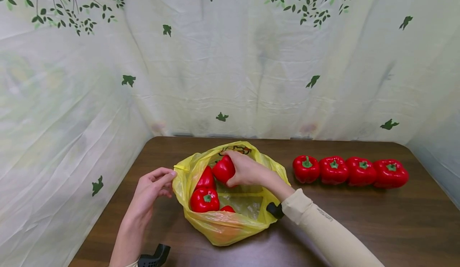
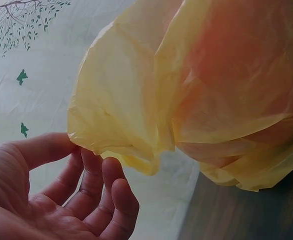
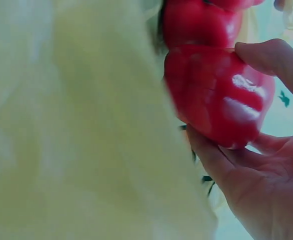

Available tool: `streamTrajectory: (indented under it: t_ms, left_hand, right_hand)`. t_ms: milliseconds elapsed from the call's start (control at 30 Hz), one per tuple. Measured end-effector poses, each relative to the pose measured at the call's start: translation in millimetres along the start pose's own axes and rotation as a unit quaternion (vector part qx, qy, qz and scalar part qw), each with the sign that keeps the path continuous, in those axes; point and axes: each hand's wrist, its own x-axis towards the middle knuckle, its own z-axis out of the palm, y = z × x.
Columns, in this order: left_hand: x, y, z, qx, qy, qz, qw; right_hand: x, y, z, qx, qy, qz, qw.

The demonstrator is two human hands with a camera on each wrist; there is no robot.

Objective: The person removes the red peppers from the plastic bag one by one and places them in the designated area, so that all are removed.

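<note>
A yellow plastic bag (image 1: pixel 201 225) stands with its mouth spread on the brown table. My left hand (image 1: pixel 152 189) pinches the bag's left rim between thumb and fingertips; the left wrist view shows the thin film (image 2: pixel 116 95) caught there, other fingers loosely bent. Inside the bag's mouth, my right hand (image 1: pixel 248 170) grips a glossy red bell pepper (image 1: pixel 223 170), thumb on one side and fingers on the other. In the right wrist view this pepper (image 3: pixel 216 95) touches another red one (image 3: pixel 201 25). A bell pepper with a green stem (image 1: pixel 205 201) lies at the bag's left, among others partly hidden.
Right of the bag, a row of red bell peppers (image 1: pixel 361 172) sits on the wooden table (image 1: pixel 323 219), stems facing me. A pale cloth (image 1: pixel 233 71) with leaf prints hangs behind the table and along its sides.
</note>
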Motion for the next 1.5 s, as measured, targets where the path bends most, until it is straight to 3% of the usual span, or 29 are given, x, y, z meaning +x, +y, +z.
streamTrajectory:
  t_ms: [500,767,1167,1500]
  left_hand:
    - [-0.4,0.6,-1.5,0.001,0.003,-0.003,1.0]
    - [-0.1,-0.3,-1.7,-0.002,0.001,-0.006,1.0]
    - [1.5,-1.8,-0.9,-0.001,-0.002,-0.002,1.0]
    - [1.9,-1.3,0.6,0.003,-0.001,-0.003,1.0]
  right_hand:
    - [-23.2,-7,-7,0.044,0.083,-0.04,0.9947]
    - [-33.2,-6,-6,0.084,0.105,-0.083,0.9875]
    - [-56.1,1,-10,0.117,0.133,-0.099,0.9793]
    - [-75.8,11,-13,0.081,0.14,-0.096,0.9821]
